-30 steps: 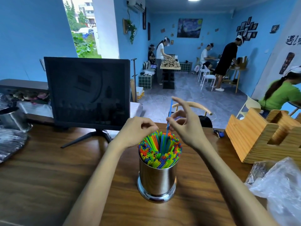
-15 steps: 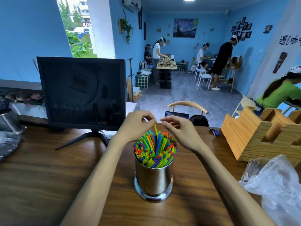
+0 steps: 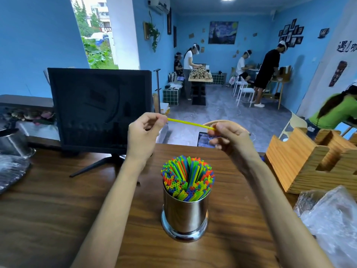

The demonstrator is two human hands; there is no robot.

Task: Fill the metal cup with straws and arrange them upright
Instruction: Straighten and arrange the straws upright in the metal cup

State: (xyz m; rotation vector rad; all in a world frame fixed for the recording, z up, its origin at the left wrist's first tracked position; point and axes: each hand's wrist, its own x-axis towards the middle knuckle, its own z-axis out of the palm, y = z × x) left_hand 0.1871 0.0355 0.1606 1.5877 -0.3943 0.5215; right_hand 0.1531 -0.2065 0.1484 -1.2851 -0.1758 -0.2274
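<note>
straws [image 3: 187, 176] in many colours pack the cup [image 3: 185, 213], which stands on the wooden table [image 3: 48, 219] near the middle of the head view, just nearer than both hands. they stand close to upright, tops fanning out a little above the rim, with a darker gap toward the middle of the bundle. the cup looks nearly full, so by my reckoning the task is in its last touches rather than its bulk filling.

above and beyond the cup, one yellow straw [image 3: 190, 123] is held level in the air, well clear of the bundle. the left hand [image 3: 144, 132] pinches its left end between thumb and curled fingers; the right hand [image 3: 229, 137] pinches the right end the same way, other fingers tucked under. holding it by both ends like this probably serves to straighten or check it (it sags a touch toward the right) before it goes in, though that is a guess.

the next move would likely call for tipping it vertical and feeding it into the middle gap, where there is least resistance.

around the table: a dark monitor [image 3: 100, 109] on its stand at far left, a second metal pot [image 3: 13, 142] at the left edge whose contents cannot be seen, a wooden holder [image 3: 301, 161] at right with open slots, and crumpled clear plastic [image 3: 332, 219] at near right.
</note>
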